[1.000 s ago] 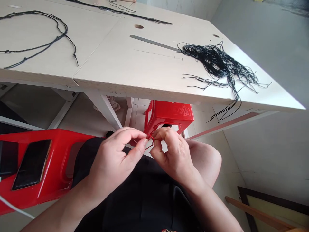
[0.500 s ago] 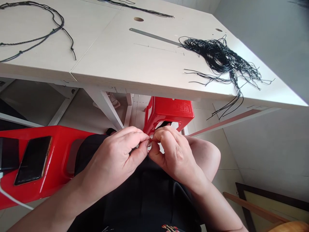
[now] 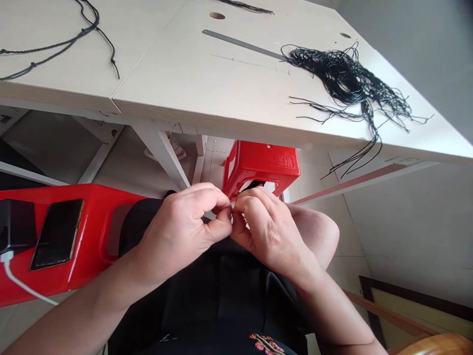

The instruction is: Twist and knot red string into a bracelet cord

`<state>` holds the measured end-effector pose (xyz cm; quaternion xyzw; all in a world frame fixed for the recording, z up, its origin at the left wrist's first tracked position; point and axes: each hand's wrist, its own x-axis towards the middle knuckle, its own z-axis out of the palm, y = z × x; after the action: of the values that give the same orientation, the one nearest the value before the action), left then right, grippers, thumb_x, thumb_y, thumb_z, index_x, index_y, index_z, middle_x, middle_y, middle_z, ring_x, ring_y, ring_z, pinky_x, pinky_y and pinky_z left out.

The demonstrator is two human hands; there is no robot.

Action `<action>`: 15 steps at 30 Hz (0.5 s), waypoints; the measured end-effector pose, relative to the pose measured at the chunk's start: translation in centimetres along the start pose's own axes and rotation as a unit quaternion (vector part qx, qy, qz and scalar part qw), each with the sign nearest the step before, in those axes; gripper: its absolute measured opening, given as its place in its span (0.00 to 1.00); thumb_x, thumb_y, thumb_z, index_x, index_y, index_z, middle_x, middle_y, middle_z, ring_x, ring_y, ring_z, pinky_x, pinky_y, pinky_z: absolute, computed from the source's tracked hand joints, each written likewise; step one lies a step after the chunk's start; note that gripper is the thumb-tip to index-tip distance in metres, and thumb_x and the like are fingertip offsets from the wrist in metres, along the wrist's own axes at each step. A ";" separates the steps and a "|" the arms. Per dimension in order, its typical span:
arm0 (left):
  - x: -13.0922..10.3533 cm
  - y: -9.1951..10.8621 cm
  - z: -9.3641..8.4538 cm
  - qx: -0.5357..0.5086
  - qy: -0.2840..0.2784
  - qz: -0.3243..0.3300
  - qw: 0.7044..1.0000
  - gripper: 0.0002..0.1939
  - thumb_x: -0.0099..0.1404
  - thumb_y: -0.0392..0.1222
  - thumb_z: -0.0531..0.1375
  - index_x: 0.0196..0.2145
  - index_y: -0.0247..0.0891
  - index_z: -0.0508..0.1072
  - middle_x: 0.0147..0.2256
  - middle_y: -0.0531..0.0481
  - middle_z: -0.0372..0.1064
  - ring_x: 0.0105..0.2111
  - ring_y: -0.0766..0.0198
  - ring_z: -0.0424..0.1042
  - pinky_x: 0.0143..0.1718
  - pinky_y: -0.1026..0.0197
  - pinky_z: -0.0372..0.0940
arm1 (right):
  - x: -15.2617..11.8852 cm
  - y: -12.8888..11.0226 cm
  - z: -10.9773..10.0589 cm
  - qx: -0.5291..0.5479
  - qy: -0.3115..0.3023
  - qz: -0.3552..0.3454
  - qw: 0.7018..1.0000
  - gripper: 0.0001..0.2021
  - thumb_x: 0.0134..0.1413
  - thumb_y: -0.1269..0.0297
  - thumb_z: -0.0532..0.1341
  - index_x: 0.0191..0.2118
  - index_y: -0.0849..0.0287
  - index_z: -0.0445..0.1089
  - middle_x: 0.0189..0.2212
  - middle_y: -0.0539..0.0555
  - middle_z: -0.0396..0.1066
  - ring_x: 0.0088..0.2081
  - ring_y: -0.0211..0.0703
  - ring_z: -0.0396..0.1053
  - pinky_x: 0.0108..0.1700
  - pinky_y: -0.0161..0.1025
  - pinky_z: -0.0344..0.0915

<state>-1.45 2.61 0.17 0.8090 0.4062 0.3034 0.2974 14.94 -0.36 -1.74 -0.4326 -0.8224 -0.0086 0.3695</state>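
Note:
Above my lap, my left hand (image 3: pixel 188 229) and my right hand (image 3: pixel 264 227) meet fingertip to fingertip. Thumb and forefinger of each are pinched together. Whatever lies between them is too small and covered to name; only a dark speck shows where the tips meet. On the table (image 3: pixel 177 93) in front lies a tangled bundle of thin black cords (image 3: pixel 343 79), some ends hanging over the edge. A metal ruler (image 3: pixel 244 44) runs partly under the bundle. To the left rest braided black cords with knots (image 3: pixel 70 42).
A red stool (image 3: pixel 266 160) stands under the table. On another red stool (image 3: pixel 92 222) at my left lie a phone (image 3: pixel 57 234) and a black charger block (image 3: pixel 16 224) with a white cable (image 3: pixel 25 286). More black cords (image 3: pixel 247 6) lie at the table's back. A wall is on the right.
The left fingers have shifted slightly, with thumb and forefinger bent more at the tips. The view has tilted down a little, so the table sits higher. The cords lie as before.

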 end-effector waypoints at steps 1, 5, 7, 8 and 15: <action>0.0 0.0 0.0 -0.024 -0.003 -0.018 1.000 0.08 0.60 0.32 0.58 0.25 0.39 0.69 0.25 0.56 0.66 0.25 0.70 0.65 0.27 0.67 0.60 | 0.0 0.0 0.0 0.010 0.005 0.004 1.000 0.08 0.57 0.77 0.55 0.31 0.57 0.59 0.26 0.52 0.69 0.28 0.40 0.64 0.30 0.38 0.65; -0.1 -0.1 -0.1 -0.082 0.005 -0.072 0.994 0.08 0.60 0.35 0.58 0.24 0.39 0.70 0.24 0.56 0.67 0.24 0.70 0.64 0.24 0.67 0.58 | -0.1 -0.1 0.2 0.039 0.043 0.014 0.998 0.09 0.57 0.79 0.56 0.33 0.57 0.60 0.28 0.52 0.70 0.31 0.38 0.67 0.33 0.37 0.67; -0.2 -0.1 -0.1 -0.078 0.028 -0.076 0.994 0.08 0.60 0.35 0.58 0.24 0.39 0.70 0.25 0.56 0.68 0.25 0.69 0.64 0.25 0.67 0.59 | -0.2 -0.2 0.4 0.017 0.088 0.010 0.996 0.09 0.57 0.80 0.58 0.35 0.58 0.61 0.29 0.53 0.72 0.32 0.38 0.68 0.35 0.38 0.68; -0.2 -0.1 -0.1 -0.071 0.040 -0.070 0.994 0.08 0.60 0.35 0.58 0.24 0.39 0.70 0.25 0.56 0.69 0.25 0.69 0.65 0.26 0.67 0.59 | -0.2 -0.3 0.4 -0.002 0.109 0.006 0.994 0.09 0.56 0.81 0.58 0.36 0.59 0.62 0.28 0.53 0.72 0.31 0.39 0.69 0.35 0.39 0.68; -0.1 0.0 0.1 -0.008 0.077 0.009 0.997 0.08 0.59 0.31 0.58 0.23 0.37 0.69 0.24 0.56 0.68 0.25 0.70 0.67 0.28 0.68 0.62 | -0.3 -0.6 0.6 -0.066 0.113 -0.004 0.991 0.07 0.56 0.78 0.60 0.35 0.60 0.64 0.26 0.53 0.73 0.29 0.39 0.67 0.31 0.39 0.66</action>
<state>-1.42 2.48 0.10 0.7842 0.4181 0.3711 0.2693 14.28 -0.75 -2.24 -0.4488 -0.7749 -0.1135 0.4305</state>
